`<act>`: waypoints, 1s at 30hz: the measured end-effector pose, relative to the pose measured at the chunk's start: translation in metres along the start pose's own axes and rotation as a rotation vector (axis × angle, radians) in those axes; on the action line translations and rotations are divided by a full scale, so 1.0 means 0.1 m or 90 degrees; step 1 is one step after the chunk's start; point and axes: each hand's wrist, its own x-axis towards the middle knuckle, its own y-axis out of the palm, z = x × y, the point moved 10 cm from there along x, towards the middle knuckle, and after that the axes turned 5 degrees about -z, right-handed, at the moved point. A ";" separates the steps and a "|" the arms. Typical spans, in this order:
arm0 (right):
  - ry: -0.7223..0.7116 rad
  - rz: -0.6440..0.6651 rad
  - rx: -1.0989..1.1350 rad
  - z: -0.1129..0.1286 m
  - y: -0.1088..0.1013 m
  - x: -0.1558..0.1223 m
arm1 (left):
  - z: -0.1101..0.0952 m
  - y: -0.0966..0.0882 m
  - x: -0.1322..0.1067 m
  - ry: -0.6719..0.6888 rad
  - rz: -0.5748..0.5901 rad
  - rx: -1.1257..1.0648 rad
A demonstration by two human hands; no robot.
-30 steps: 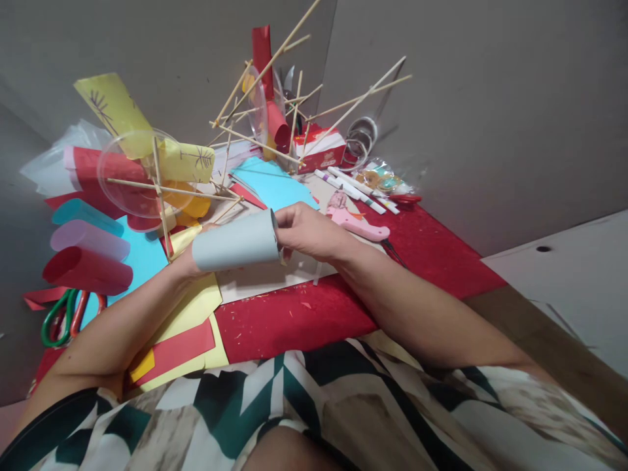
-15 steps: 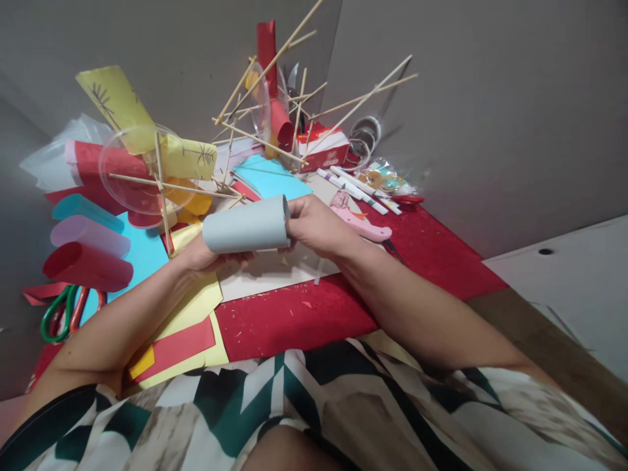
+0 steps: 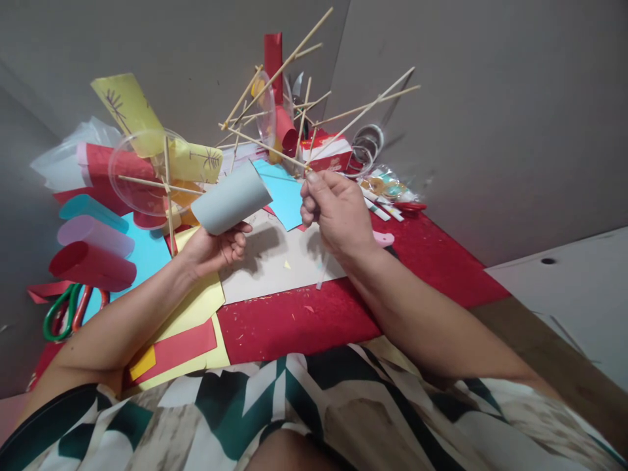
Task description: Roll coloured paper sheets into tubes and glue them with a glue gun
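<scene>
My left hand (image 3: pixel 216 252) is under a light grey-blue paper tube (image 3: pixel 233 196), its fingers curled with the tube resting in its grip. The tube tilts up toward the right, its far end apart from my other hand. My right hand (image 3: pixel 341 209) is closed in a pinch to the right of the tube, in front of the wooden sticks; whatever its fingers may hold is hidden or too small to make out. Behind my right wrist, a pink glue gun (image 3: pixel 383 239) shows only in part. Beneath both hands lies a pale board (image 3: pixel 275 275).
A stick frame with a yellow paper piece (image 3: pixel 128 111) stands left, another with a red tube (image 3: pixel 273 65) behind. Rolled tubes (image 3: pixel 93 265) and green-handled scissors (image 3: pixel 61 314) lie left. Blue paper (image 3: pixel 282 196), a red-and-white box (image 3: pixel 326 154) and markers (image 3: pixel 377 208) lie farther back.
My right hand has let go of the tube's right end and moved right and slightly up. The tube has tilted upward in my left hand.
</scene>
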 end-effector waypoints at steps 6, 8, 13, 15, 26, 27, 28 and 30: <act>-0.040 -0.005 0.046 0.01 0.00 -0.04 | 0.02 0.05 -0.03 -0.010 0.022 -0.010; -0.043 -0.022 0.041 0.00 -0.03 -0.03 | 0.03 0.09 -0.05 -0.016 0.039 -0.013; -0.032 0.003 -0.023 0.00 0.02 -0.03 | 0.08 0.19 -0.09 -0.031 0.107 -0.007; -0.026 0.059 -0.043 0.01 0.13 -0.05 | 0.11 0.23 -0.11 -0.033 0.139 0.004; 0.068 0.148 0.061 -0.09 0.19 0.01 | 0.25 0.43 -0.27 -0.065 0.295 0.086; 0.072 0.126 0.062 -0.09 0.13 0.06 | 0.22 0.44 -0.27 -0.062 0.299 0.082; 0.075 0.104 0.060 -0.09 0.08 0.11 | 0.20 0.44 -0.28 -0.058 0.302 0.078; 0.075 0.073 0.052 -0.09 0.00 0.19 | 0.16 0.43 -0.26 -0.053 0.296 0.060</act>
